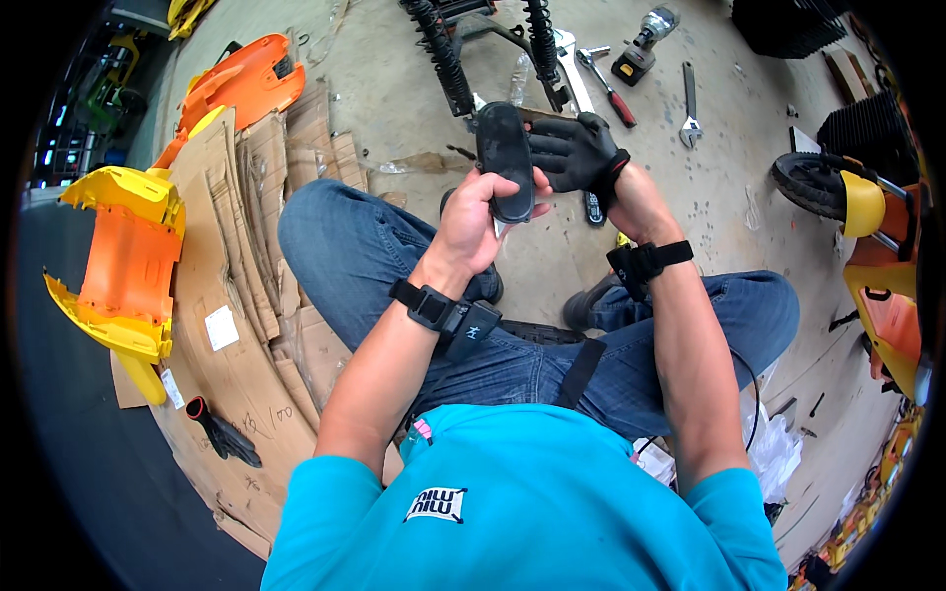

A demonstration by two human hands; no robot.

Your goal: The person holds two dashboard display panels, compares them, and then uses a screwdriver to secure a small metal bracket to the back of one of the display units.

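Near us, our bare left hand (473, 219) pinches black oblong plastic part (506, 160) low; gloved right hand (576, 150) closed on its far edge. Looks light, stiff; we'd grip edges.

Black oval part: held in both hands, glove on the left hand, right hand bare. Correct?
Not quite. The head view shows the black oval part held in both hands, but the black glove is on the right hand; the left hand is the bare one, gripping the part from below.
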